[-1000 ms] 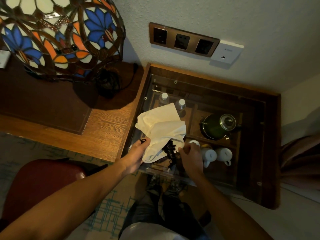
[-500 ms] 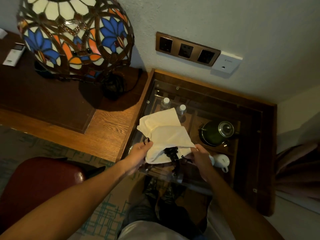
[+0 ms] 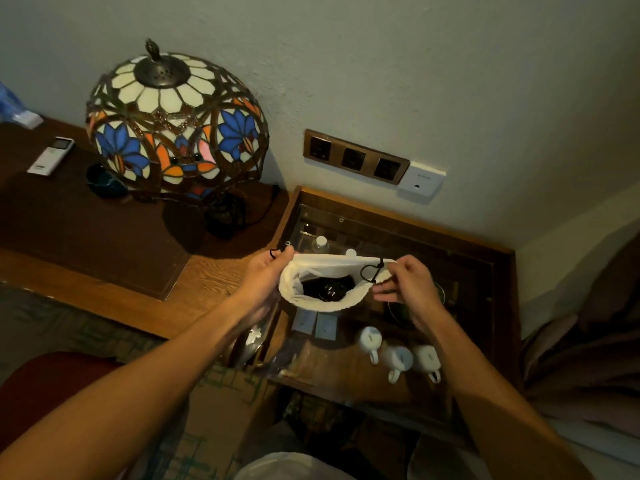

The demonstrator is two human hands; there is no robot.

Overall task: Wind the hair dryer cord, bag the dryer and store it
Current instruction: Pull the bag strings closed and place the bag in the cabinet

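Raised and spread since a moment ago, the white bag (image 3: 323, 285) hangs mouth-up above the glass-topped table's left edge, each hand's grip, left hand (image 3: 265, 282) and right hand (image 3: 403, 285), pinching a drawstring end so the black dryer (image 3: 327, 288) sits inside, ready for cinching.

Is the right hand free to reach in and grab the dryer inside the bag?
Probably not yet: the right hand pinches the white bag at its rim and drawstring. The mouth gapes over the black dryer, so it must let go first.

Between my fingers I see a soft matt cloth bag (image 3: 325, 271) around a glossy black plastic dryer (image 3: 327, 289); beneath them, a smooth glass top (image 3: 381, 237) framed in grained wood.
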